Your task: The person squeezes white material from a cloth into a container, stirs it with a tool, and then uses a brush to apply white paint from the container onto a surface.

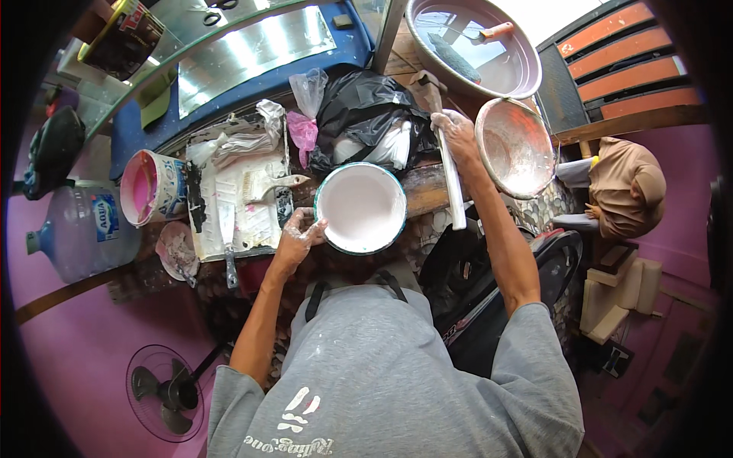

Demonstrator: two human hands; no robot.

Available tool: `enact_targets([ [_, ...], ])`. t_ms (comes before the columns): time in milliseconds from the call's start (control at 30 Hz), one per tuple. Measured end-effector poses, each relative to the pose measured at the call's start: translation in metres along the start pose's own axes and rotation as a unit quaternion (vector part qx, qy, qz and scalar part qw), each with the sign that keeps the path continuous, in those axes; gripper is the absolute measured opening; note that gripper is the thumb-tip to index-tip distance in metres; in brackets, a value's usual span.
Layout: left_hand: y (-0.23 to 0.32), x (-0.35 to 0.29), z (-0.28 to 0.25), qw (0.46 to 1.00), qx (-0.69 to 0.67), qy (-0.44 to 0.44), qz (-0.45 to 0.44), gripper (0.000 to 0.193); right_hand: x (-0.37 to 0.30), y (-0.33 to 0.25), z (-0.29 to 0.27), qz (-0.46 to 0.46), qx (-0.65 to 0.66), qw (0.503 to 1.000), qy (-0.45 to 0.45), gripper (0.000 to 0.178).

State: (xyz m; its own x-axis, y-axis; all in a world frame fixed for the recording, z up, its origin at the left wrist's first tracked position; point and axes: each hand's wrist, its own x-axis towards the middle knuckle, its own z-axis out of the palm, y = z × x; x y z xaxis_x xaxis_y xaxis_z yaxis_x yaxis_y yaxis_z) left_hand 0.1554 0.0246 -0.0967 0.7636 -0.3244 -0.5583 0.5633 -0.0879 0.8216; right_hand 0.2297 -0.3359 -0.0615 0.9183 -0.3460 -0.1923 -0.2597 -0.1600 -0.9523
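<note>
A round tub [361, 208] with a dark green rim, its inside pale and whitish, stands in front of me. My left hand [298, 238], smeared white, grips its left rim with curled fingers. My right hand [456, 136] is closed around the pale handle of a hammer-like tool [452, 187]. That tool's dark head points away from me, and its handle end hangs toward me. To the left, a paint-stained tray [200, 212] carries a paintbrush [267, 183], a scraper [228, 237] and crumpled white plastic.
A black plastic bag [370, 107] lies behind the tub. Right of my right hand is a stained basin [515, 149], with a large water-filled basin [527, 57] beyond. Far left are a pink-stained bucket [174, 187] and a water jug [80, 229]. A person [630, 187] sits at right.
</note>
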Motion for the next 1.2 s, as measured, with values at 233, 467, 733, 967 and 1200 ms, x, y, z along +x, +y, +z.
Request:
enact_targets([
  [233, 0.01, 0.006, -0.015, 0.993, -0.034, -0.106, -0.03, 0.023, -0.099, -0.093, -0.002, -0.063, 0.316, 0.938, -0.127, 0.036],
  [467, 0.008, 0.017, -0.024, 0.985, -0.072, -0.134, -0.078, 0.029, -0.125, -0.099, 0.017, -0.129, 0.127, 0.974, -0.139, 0.032],
  [733, 0.014, 0.012, -0.022, 0.979, -0.013, -0.202, -0.019, 0.062, -0.136, -0.031, 0.061, -0.325, -0.226, 0.914, -0.091, 0.024],
  [967, -0.025, 0.035, -0.03, 0.969, 0.095, -0.159, 0.161, 0.068, -0.136, -0.013, 0.086, -0.336, -0.275, 0.896, -0.091, 0.026],
  [1200, -0.007, 0.022, -0.027, 0.975, 0.08, -0.18, 0.103, 0.064, -0.153, -0.017, 0.116, -0.315, -0.257, 0.903, -0.143, 0.02],
])
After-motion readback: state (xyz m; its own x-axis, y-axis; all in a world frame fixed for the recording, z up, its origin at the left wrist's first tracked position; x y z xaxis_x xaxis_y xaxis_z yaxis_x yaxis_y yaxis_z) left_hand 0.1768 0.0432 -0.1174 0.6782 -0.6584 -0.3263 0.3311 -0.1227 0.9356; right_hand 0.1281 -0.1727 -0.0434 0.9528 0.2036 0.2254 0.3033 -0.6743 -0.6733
